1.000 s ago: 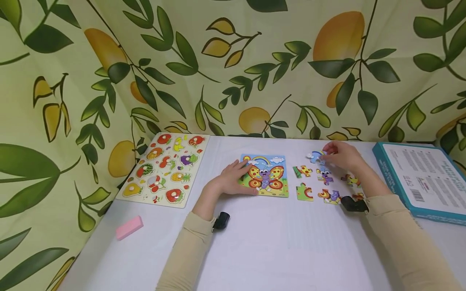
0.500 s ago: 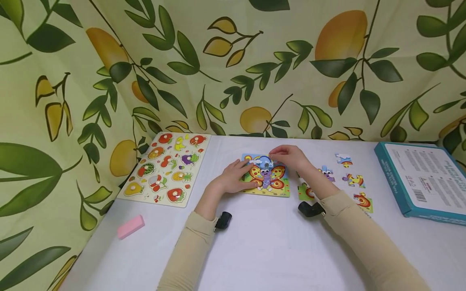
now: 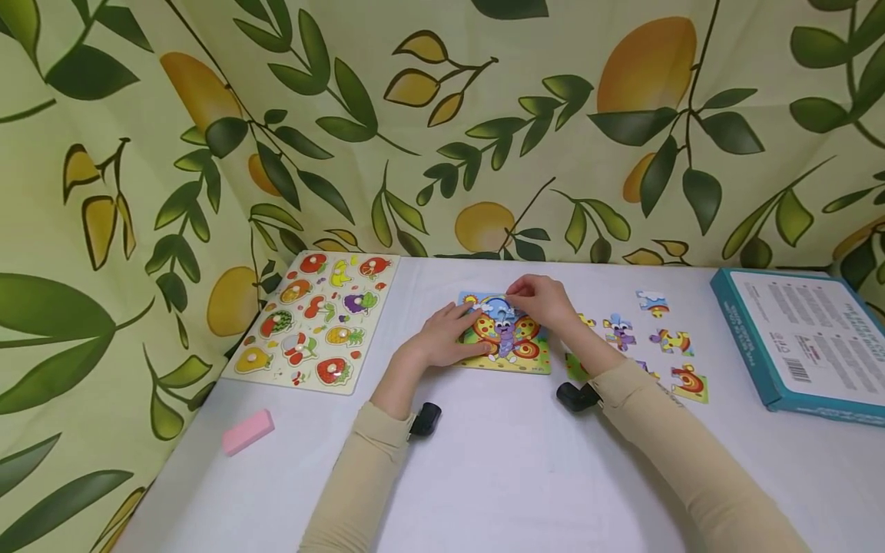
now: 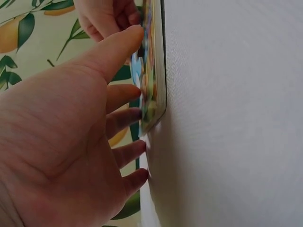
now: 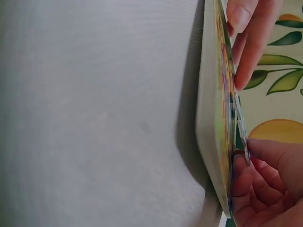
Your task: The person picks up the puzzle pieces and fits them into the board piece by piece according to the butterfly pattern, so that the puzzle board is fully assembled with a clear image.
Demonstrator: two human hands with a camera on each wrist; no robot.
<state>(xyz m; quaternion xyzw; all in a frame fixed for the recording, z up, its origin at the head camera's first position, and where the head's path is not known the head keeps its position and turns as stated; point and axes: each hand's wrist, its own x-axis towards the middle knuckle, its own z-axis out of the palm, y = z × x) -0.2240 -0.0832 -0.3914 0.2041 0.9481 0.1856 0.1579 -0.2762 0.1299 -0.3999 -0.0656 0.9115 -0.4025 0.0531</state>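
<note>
A square butterfly puzzle board (image 3: 515,363) lies on the white table. My left hand (image 3: 442,339) rests over its left side with fingers spread, thumb on the lower part; in the left wrist view the fingertips (image 4: 130,113) line the board's edge. Between thumb and fingers, my right hand (image 3: 544,301) pinches a blue sky puzzle piece (image 3: 492,310) at the board's top. The right wrist view has this puzzle piece (image 5: 242,128) tilted, its gripped end raised off the board. Right of the board lie several loose puzzle pieces (image 3: 621,332), partly hidden behind my right forearm.
A fruit peg puzzle (image 3: 325,322) lies at the back left, with a pink block (image 3: 247,432) in front of it. The teal-edged box (image 3: 809,346) stands at the right. A leaf-patterned cloth (image 3: 429,153) hangs behind the table.
My right hand has picked the sky piece from among the loose pieces and carried it left onto the board's top, then shifted slightly further left. My left hand has stayed in place.
</note>
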